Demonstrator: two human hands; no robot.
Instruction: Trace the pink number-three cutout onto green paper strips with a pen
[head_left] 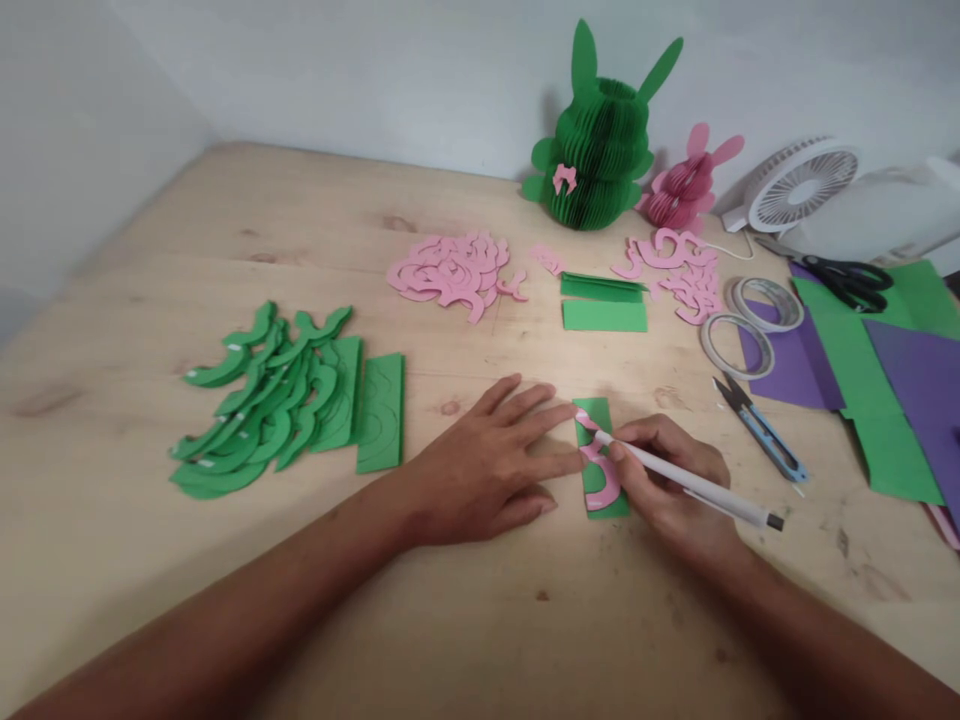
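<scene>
A small green paper strip (619, 506) lies on the table with a curvy pink paper cutout (604, 492) on top of it. Spread flat, my left hand (499, 460) presses fingertips onto the left edge of the cutout. My right hand (675, 480) grips a white pen (690, 482), its tip at the cutout's upper right edge. Left of my hands, green card pieces (380, 412) bear drawn curved outlines, beside a heap of wavy green cutouts (277, 400). Farther back lie two folded green strips (604, 316).
Pink cutouts (450, 270) lie in piles, another pile (686, 275) farther right. Green (600, 150) and pink paper rabbits (681, 190) stand by the wall with a fan (806, 188). Tape rolls (737, 346), blue snips (765, 430), black scissors (847, 277) and purple paper (926, 390) sit right.
</scene>
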